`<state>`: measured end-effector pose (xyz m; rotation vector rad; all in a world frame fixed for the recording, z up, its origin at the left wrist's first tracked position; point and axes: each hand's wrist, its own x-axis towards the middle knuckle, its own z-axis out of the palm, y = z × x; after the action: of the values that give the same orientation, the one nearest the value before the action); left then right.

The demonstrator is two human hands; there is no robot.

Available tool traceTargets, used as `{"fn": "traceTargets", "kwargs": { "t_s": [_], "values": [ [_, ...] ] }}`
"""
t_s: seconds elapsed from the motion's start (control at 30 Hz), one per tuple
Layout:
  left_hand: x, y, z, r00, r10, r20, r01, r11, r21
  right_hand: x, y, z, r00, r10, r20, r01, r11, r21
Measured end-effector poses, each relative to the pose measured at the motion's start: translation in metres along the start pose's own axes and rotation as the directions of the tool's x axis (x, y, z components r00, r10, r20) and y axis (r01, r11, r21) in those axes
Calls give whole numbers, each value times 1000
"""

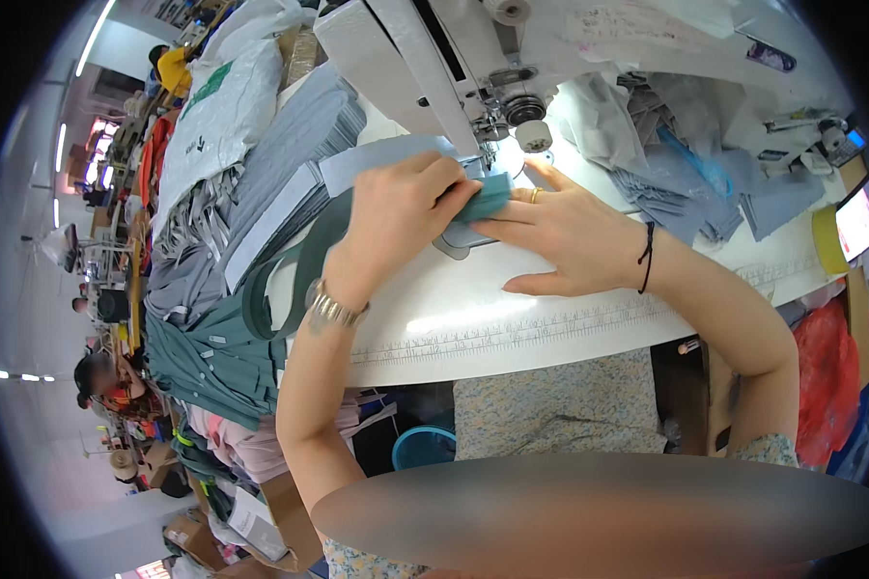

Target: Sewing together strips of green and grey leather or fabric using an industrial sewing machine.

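Note:
Just in front of the sewing machine's presser foot (pixel 490 154), a folded green fabric strip (pixel 494 196) lies at the needle area. My left hand (pixel 401 217) is closed, pinching this strip between thumb and fingers. My right hand (pixel 574 232) lies flat with fingers stretched out, its fingertips at the strip's right side. From beneath my left hand, a long green band (pixel 323 246) loops down over the table's left side. The needle tip is too small to make out.
The white sewing machine (pixel 396 68) stands over a white table (pixel 434 328) with a ruler along its front edge. Grey fabric stacks (pixel 294 145) and green garments (pixel 217 352) crowd the left. Grey pieces (pixel 681 193) lie at right, near yellow tape (pixel 827 239).

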<state>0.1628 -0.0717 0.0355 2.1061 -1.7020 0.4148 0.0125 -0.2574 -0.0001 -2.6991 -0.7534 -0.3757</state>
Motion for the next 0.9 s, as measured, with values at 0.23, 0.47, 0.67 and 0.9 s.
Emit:
{"fn": "traceTargets", "kwargs": {
  "t_s": [0.23, 0.47, 0.67, 0.9],
  "values": [
    [-8, 0, 24, 991, 136, -12, -133, 982, 136, 2, -6, 2, 981, 64, -181, -82, 992, -94],
    [-13, 14, 21, 972, 237, 2, -237, 971, 37, 0, 1, 5, 965, 114, -236, -143, 983, -111],
    [-13, 13, 21, 972, 233, 18, -233, 972, 24, 2, 0, 6, 962, 118, -247, -151, 982, -117],
    [-13, 14, 20, 973, 226, 38, -228, 972, 57, 2, -1, 3, 965, 141, -220, -164, 982, -91]
  ]
}}
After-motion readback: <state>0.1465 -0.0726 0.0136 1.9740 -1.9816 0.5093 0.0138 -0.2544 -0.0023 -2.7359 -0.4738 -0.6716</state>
